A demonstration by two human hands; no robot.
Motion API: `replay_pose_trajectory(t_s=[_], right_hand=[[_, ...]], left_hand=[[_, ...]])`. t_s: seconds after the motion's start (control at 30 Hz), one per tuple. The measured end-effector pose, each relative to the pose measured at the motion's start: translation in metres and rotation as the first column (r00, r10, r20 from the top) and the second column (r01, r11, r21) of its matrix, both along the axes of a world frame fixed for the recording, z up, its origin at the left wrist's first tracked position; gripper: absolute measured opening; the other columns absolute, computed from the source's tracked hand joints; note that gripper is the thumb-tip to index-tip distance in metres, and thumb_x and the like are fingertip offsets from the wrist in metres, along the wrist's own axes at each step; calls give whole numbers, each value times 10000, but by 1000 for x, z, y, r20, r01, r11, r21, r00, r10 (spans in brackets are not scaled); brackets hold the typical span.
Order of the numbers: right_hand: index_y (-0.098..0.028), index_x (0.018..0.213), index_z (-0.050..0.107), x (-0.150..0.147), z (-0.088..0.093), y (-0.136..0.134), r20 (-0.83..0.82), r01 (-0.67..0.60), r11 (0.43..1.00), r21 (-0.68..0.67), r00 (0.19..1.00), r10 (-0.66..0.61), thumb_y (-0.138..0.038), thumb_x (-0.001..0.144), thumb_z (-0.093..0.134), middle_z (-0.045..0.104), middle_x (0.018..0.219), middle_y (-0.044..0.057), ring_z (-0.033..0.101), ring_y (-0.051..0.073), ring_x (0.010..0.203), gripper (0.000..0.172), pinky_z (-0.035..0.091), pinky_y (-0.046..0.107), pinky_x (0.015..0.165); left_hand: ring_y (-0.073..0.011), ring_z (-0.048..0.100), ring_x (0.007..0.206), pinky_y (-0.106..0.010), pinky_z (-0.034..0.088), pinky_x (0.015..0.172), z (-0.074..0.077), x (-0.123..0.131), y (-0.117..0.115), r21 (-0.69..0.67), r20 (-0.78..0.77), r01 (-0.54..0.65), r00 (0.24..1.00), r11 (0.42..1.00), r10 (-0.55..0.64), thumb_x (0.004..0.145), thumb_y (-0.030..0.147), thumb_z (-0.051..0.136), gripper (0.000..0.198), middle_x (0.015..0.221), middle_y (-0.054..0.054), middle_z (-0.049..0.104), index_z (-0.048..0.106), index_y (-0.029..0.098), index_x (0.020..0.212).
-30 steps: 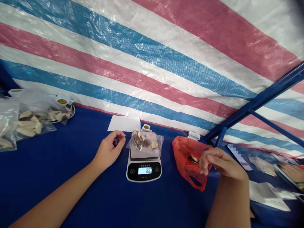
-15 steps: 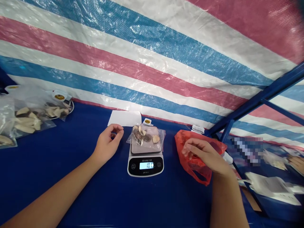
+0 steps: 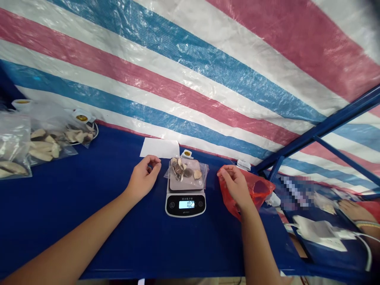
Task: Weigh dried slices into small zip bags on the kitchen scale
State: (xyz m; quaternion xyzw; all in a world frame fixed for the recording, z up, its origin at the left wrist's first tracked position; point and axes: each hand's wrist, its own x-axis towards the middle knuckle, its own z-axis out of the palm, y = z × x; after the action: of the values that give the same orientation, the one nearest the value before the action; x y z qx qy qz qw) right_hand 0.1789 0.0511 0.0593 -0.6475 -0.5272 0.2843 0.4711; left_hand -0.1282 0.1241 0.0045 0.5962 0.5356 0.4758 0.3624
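Note:
A small kitchen scale (image 3: 185, 198) stands on the blue table; its lit display reads 10.2. On its platform lies a clear plastic bag (image 3: 186, 174) with several brown and pale dried slices inside. My left hand (image 3: 144, 180) rests on the table just left of the scale, thumb and forefinger curled together, apparently with nothing in them. My right hand (image 3: 236, 184) lies on the near edge of a red plastic bag (image 3: 259, 190) right of the scale, fingers bent towards the scale; whether they pinch anything is unclear.
Clear bags of pale dried slices (image 3: 41, 144) lie at the far left with small round caps (image 3: 81, 116). A white paper sheet (image 3: 160, 147) lies behind the scale. A striped tarp (image 3: 190, 67) forms the back wall. Beyond a blue frame bar (image 3: 320, 126), another person's hand (image 3: 353, 209) works.
My right hand moved left from above the red bag's right side to its near left edge. The scale reading rose from 8.8 to 10.2. The left hand stayed put.

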Motion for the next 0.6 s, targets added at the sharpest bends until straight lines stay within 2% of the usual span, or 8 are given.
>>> replay_pose_trajectory(t_s=[0.07,0.17,0.3,0.4,0.47,0.53,0.6], right_hand=[[-229,1021,584,-12,3,1,125,49,998,-34,991,-44,-614,875,660,736,892,67,659,228,796,419,486,352,736],[-232,1023,586,-29,9,5,300,150,985,-88,947,-117,-666,858,640,740,880,71,674,253,801,467,484,372,742],[-235,963,569,-40,6,13,361,294,955,-40,896,-260,-696,838,624,740,833,71,687,260,770,481,490,375,732],[-234,957,570,-50,3,19,333,207,975,-77,927,-171,-646,813,660,706,729,34,659,244,682,445,486,359,679],[-230,948,574,-62,12,22,351,107,993,-52,933,-82,-582,820,664,687,710,19,631,228,654,385,468,339,647],[-226,970,592,-78,33,22,404,-11,1000,10,915,6,-526,870,630,702,786,30,633,219,697,319,461,324,650],[-231,1034,621,-96,64,20,477,-172,985,19,867,142,-476,929,594,725,911,44,670,226,811,268,482,322,715]], left_hand=[[-119,517,622,-254,417,581,-1,-1,0,3,12,7,1000,1000,-7,861,424,591,241,871,-6,636,629,205,954],[-116,509,618,-253,412,582,-2,-1,0,8,28,12,1000,1000,-12,872,403,577,220,877,-1,643,625,207,960],[-105,479,579,-261,417,588,-2,-2,-2,11,45,36,998,999,-37,889,380,547,199,871,14,634,620,213,970],[-112,497,601,-269,434,619,-1,-3,-2,40,62,50,997,998,-52,889,350,530,180,869,12,636,618,212,965],[-124,523,639,-274,444,642,-1,-4,-2,59,77,50,996,997,-54,887,328,523,164,868,5,642,616,210,953],[-135,546,675,-279,451,660,-1,-5,-3,72,101,48,993,996,-55,886,309,517,147,868,-1,649,611,210,941],[-143,565,705,-285,457,676,-1,-6,-3,87,130,51,990,995,-62,885,289,513,132,867,-6,651,604,210,937]])
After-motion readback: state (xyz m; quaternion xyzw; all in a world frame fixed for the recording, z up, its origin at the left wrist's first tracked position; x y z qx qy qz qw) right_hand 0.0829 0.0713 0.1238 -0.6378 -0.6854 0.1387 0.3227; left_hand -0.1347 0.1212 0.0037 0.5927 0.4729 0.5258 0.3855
